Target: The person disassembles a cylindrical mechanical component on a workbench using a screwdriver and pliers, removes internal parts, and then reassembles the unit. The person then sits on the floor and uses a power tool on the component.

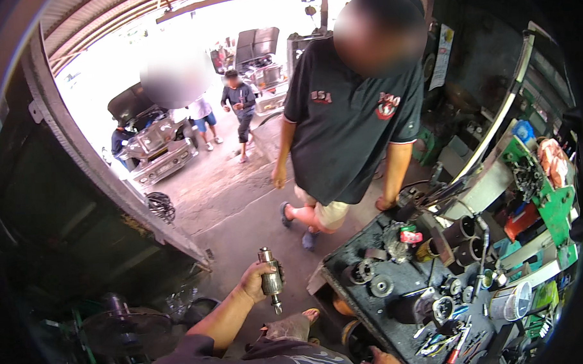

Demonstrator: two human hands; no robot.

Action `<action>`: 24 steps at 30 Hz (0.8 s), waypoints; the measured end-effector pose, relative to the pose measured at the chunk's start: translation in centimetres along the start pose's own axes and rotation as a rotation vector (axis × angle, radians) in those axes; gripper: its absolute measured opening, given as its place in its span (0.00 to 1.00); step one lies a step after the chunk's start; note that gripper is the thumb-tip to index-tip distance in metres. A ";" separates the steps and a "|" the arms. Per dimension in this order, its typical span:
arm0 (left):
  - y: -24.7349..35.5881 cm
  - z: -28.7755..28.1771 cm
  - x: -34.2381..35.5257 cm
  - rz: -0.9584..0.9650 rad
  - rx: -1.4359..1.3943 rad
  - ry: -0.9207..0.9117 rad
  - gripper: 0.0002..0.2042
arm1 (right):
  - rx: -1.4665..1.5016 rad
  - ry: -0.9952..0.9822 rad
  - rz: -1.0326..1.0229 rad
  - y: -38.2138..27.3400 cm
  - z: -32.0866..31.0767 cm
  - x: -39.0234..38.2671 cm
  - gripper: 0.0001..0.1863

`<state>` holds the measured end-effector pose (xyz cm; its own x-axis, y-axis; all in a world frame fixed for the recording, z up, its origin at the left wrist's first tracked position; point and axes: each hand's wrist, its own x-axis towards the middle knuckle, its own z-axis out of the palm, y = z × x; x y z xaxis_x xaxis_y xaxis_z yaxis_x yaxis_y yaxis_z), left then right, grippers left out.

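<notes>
My left hand (255, 279) is raised over the concrete floor and grips a grey metal cylindrical part (270, 280) with a short shaft, held upright. My right hand (382, 360) shows only partly at the lower edge, beside the front of the dark workbench (398, 282); its fingers are cut off from view. A knee and a sandalled foot (290, 324) are visible below the held part.
A person in a black polo shirt (350, 116) stands close by, one hand (385, 203) on the workbench's far end. The bench is crowded with gears, cylinders, tools and wires. A fan (120, 326) stands low on the left. Other people and cars with raised bonnets are outside.
</notes>
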<state>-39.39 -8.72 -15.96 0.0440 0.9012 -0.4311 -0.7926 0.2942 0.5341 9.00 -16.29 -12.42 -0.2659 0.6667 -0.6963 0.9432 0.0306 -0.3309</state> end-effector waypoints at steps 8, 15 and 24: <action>7.9 -8.3 -1.5 0.188 0.245 0.358 0.10 | -0.074 -0.142 0.034 -2.8 3.3 10.4 0.45; 20.2 -12.9 3.3 0.345 0.851 0.658 0.17 | -0.285 0.009 -0.423 -13.6 2.9 27.4 0.44; 40.4 -13.7 7.1 0.493 1.080 0.859 0.23 | -0.129 -0.073 -0.261 -37.9 -11.1 37.0 0.46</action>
<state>-79.38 5.21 -7.41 -0.7652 0.6301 -0.1323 0.2281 0.4574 0.8595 -34.41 15.47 -18.55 -0.5118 0.5691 -0.6436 0.8574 0.2911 -0.4244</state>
